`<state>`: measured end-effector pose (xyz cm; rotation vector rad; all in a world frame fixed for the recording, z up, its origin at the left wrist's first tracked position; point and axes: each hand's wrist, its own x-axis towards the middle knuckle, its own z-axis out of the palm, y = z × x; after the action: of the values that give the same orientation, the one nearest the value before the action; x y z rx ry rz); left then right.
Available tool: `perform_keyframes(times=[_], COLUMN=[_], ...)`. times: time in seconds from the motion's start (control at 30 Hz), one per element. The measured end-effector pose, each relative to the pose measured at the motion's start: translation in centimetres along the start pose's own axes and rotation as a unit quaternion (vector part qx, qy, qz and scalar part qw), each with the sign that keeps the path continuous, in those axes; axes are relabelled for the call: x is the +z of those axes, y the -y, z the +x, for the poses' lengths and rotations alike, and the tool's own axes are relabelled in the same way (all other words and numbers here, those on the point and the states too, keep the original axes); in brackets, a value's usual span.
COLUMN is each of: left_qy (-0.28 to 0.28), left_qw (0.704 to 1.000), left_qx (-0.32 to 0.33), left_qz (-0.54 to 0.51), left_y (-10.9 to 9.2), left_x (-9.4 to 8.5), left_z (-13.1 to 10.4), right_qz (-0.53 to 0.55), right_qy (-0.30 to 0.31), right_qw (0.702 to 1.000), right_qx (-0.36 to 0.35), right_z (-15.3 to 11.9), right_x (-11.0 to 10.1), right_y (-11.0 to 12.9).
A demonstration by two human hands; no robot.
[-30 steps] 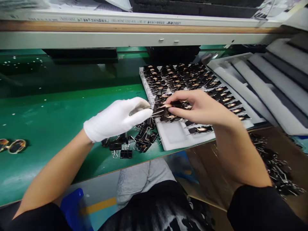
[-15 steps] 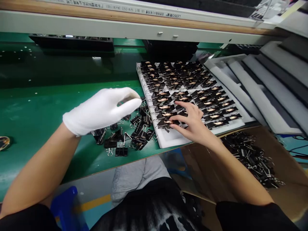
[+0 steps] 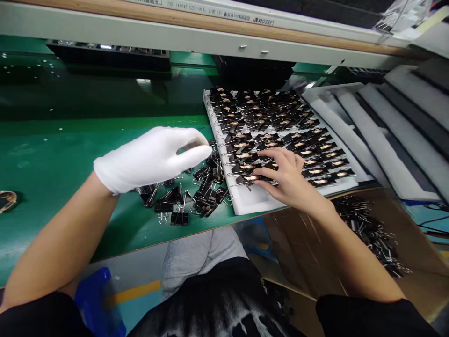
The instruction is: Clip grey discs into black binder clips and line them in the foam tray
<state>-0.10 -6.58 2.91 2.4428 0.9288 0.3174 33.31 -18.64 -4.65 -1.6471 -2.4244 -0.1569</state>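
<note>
My left hand, in a white glove, hovers over a loose pile of black binder clips on the green table. Its thumb and fingers curl together; anything between their tips is hidden. My bare right hand is at the near left of a white foam tray. Thumb and index finger pinch a binder clip that has a shiny tan, curved piece in its jaws. Several similar clips with tan pieces stand in rows on the tray, partly covered by my right hand.
A cardboard box below the table edge holds many loose clips. Foam sheets lean in a stack on the right. A beam crosses above the table's back, with a black tray beneath. A round object lies far left.
The view has shifted slightly, so the tray and clips appear a little further right. Both hands keep nearly the same pose, my right hand still at the same clip.
</note>
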Motion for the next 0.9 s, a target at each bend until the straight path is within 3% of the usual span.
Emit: perform_keyframes(times=[0.2,0.9], left_qy=[0.014,-0.003], left_qw=[1.0,0.999], left_qx=[-0.013,0.007], left_qz=[0.017,0.038], left_y=[0.01,0.75], left_x=[0.1,0.8], left_z=[0.04,0.37], right_qz=[0.058,0.091], right_qy=[-0.006,-0.005], right_qw=[0.998,0.994], right_qx=[-0.003,0.06], right_z=[-0.24,-0.57], right_x=[0.23,0.88], right_y=[0.1,0.54])
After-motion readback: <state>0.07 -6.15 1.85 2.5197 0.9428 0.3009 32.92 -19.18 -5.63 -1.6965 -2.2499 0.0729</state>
